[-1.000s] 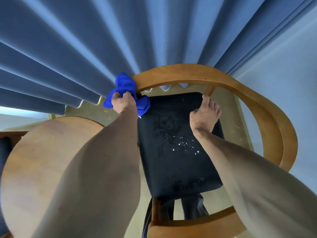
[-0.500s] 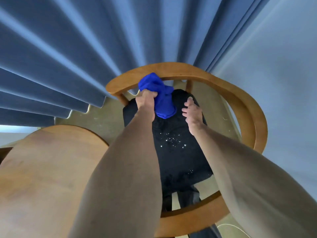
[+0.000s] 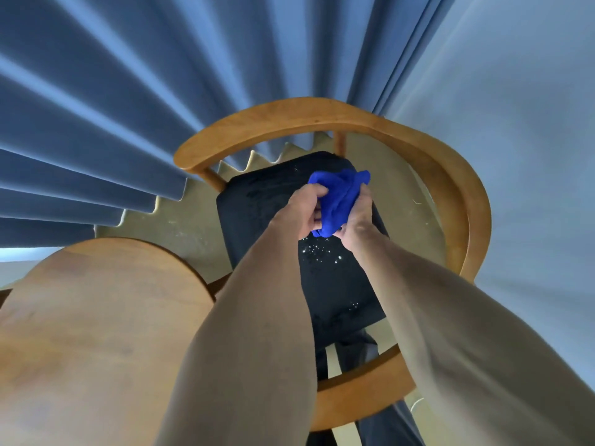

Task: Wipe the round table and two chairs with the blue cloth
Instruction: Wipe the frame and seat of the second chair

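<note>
Blue curtains [image 3: 112,101] behind; above the chair [image 3: 450,175] seat, right of the round table [image 3: 96,333], we grip the bunched blue cloth [image 3: 338,201] in left hand [image 3: 304,209] and right hand [image 3: 355,217]; regripping risks dropping it.

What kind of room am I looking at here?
Probably a home or hotel sitting corner by a window. Pleated blue curtains hang to the floor behind a curved wooden armchair with a dark seat pad, and a round wooden table stands beside it.
</note>
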